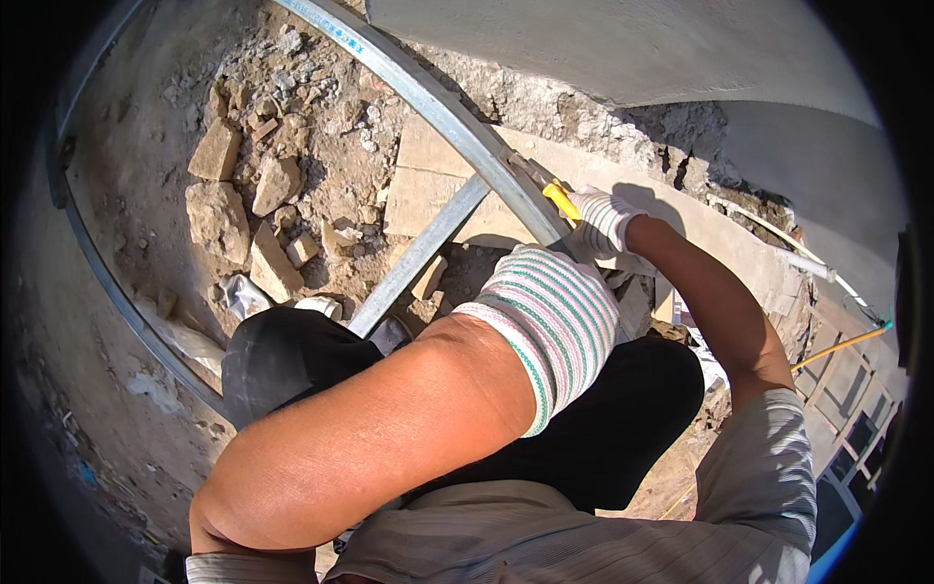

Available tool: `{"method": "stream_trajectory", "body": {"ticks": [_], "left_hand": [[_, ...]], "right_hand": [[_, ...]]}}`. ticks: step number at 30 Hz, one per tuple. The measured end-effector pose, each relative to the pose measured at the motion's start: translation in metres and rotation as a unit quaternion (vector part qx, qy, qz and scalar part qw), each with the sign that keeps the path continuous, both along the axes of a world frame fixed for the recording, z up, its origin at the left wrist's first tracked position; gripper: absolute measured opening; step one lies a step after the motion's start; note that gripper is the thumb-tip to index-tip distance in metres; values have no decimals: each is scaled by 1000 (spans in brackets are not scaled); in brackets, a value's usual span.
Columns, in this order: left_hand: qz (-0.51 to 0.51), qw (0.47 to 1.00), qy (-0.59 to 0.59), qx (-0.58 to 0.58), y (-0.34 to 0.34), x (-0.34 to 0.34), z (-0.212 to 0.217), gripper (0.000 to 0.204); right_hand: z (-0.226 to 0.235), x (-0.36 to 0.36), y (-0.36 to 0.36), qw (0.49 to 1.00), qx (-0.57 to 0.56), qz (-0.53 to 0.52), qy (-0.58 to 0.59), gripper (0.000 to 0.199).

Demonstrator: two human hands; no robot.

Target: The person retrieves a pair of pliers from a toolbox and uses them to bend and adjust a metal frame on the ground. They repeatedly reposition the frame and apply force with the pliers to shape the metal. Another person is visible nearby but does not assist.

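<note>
A long galvanised metal channel curves across from the upper left down to my hands. My left hand, in a white knitted glove with green and pink stripes, is closed around its near end; the fingertips are hidden. My right hand, gloved alike, grips a yellow-handled pliers-like tool. The tool's dark metal jaws are at the right edge of the channel, beside a joint where a second metal channel meets it from the lower left. Whether the jaws bite the metal, I cannot tell.
Broken bricks and stone chunks lie on rubble left of the frame. A thinner metal rail bends along the far left. Pale boards lie beneath. A grey wall rises behind; an orange hose and wooden ladder-like frame are at right.
</note>
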State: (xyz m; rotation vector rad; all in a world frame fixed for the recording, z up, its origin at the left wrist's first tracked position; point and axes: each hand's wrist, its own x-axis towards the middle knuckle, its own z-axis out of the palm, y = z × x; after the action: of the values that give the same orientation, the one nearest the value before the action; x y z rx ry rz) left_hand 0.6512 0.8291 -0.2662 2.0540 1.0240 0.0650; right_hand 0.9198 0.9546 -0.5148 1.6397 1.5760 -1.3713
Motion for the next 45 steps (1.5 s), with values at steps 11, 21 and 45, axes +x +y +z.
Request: {"method": "stream_trajectory", "body": {"ticks": [11,21,45], "left_hand": [[44,993,-42,97,-6,-8,6,17],[65,992,-79,71,-6,-15,7,17],[62,995,-52,52,-8,-11,3,17]], "right_hand": [[94,-92,-16,930,-36,336,-143,41],[102,-104,-11,936,-37,319,-142,38],[106,-104,-14,924,11,356,-142,45]]}}
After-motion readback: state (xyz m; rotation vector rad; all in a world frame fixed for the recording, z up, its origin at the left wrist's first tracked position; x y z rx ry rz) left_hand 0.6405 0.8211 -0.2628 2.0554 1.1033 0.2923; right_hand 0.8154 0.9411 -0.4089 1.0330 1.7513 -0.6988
